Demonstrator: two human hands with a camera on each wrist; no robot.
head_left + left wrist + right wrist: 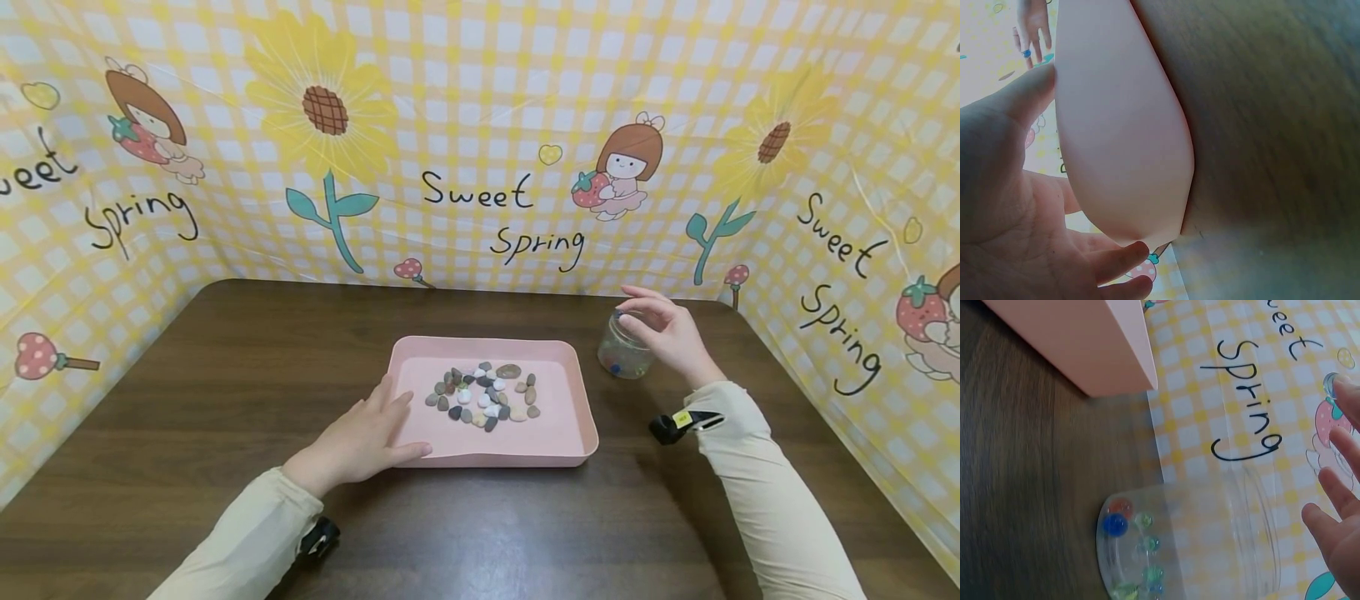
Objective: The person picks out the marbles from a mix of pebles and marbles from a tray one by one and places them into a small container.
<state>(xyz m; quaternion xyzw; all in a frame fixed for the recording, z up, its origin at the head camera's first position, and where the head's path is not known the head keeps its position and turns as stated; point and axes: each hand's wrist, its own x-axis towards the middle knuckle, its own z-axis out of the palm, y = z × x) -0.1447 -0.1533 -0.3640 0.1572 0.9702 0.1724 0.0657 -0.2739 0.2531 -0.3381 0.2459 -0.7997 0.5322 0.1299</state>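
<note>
A pale pink tray [495, 460] holds several pebbles [483, 400] laid out in rings and clusters. My left hand [360, 437] rests on its near left corner, fingers spread; in the left wrist view the thumb [1038, 84] touches the rim and fingertips lie along the outer wall. To the right of the tray stands a clear jar [622, 354] with several glass marbles, among them a blue one [1115, 524] and a reddish one [1121, 506]. Above the jar's mouth my right hand [663, 333] pinches a small blue marble [618, 314] at its fingertips.
A dark brown wooden table [225, 367] lies under everything. A yellow checked cloth [465, 108] with printed flowers and lettering walls in the back and sides, close behind the jar. Black wrist devices [670, 427] sit at both cuffs.
</note>
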